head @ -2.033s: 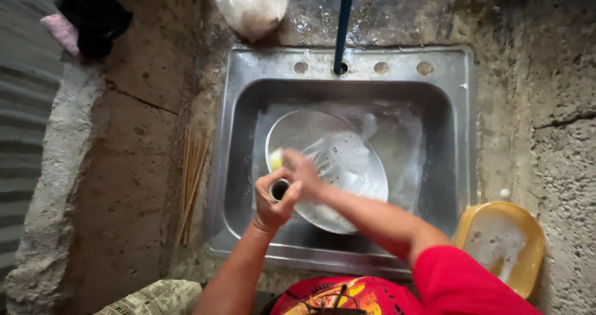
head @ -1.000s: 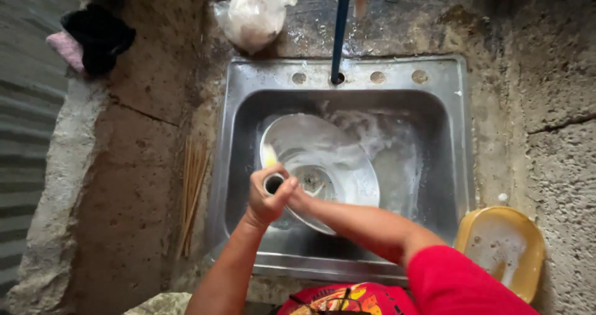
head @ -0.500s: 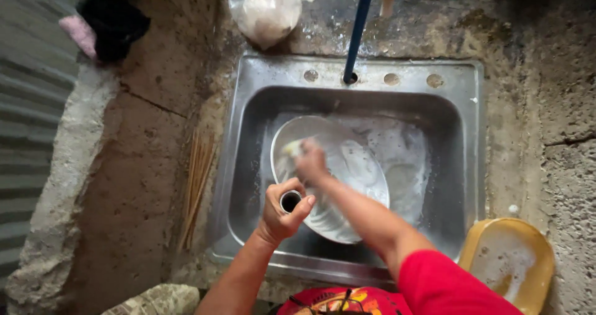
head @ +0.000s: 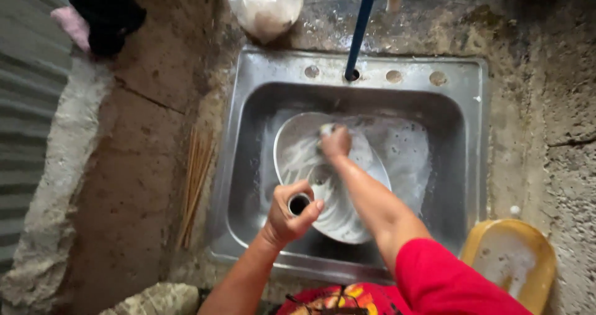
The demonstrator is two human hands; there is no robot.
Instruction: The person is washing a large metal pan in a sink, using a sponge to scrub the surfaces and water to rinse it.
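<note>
A round metal pan (head: 298, 156), streaked with soapy foam, sits tilted inside the steel sink (head: 459, 85). My left hand (head: 287, 214) is closed around the pan's hollow tubular handle at the near edge, its open end showing between thumb and fingers. Over the pan's inner far side, my right hand (head: 336, 142) is closed on a small scrubbing sponge, a pale bit of which shows at my fingertips. My right arm, in a red sleeve, crosses over the pan.
A blue tap pipe (head: 361, 26) rises at the sink's back rim. A yellow soapy tub (head: 510, 266) sits at right on the concrete counter. A knotted plastic bag (head: 267, 5) lies behind the sink, thin sticks (head: 197, 172) lie left, and dark and pink cloths (head: 96, 13) lie far left.
My right hand has moved with the sponge from the pan's near-centre toward its far rim. My left hand has kept its hold on the handle, and the pan shifted slightly.
</note>
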